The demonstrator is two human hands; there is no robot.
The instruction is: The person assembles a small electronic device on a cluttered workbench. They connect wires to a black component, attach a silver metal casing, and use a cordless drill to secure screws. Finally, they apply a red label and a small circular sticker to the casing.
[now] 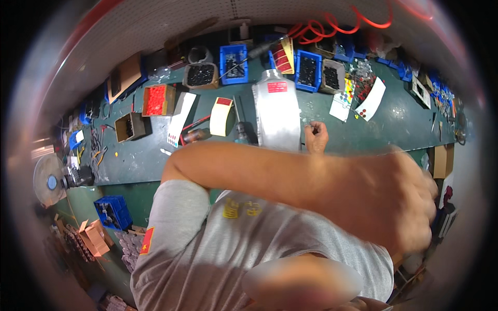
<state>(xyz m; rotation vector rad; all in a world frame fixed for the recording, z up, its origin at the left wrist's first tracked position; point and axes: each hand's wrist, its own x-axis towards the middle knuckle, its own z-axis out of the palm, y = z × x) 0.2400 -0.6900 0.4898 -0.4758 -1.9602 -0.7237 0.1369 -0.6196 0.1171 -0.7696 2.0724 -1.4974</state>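
My left arm stretches across in front of me to the right. My left hand (397, 202) is near the camera at the far right, its knuckles bent over and its fingers blurred and partly hidden. Beyond that forearm, my right hand (316, 139) rests at the table, thumb and fingers curled together in a pinch. Whatever sits between those fingertips is too small to make out. Just left of it lies a silver metal housing (277, 116) with a red label near its narrower far end; my left forearm covers its near edge.
Blue bins (233, 65) and cardboard boxes of black parts (201, 75) line the table's back. A box of red parts (157, 100), a power screwdriver (241, 132) and label sheets (221, 116) lie left of the housing. A red coiled hose (332, 26) hangs above. More sticker sheets (371, 101) lie right.
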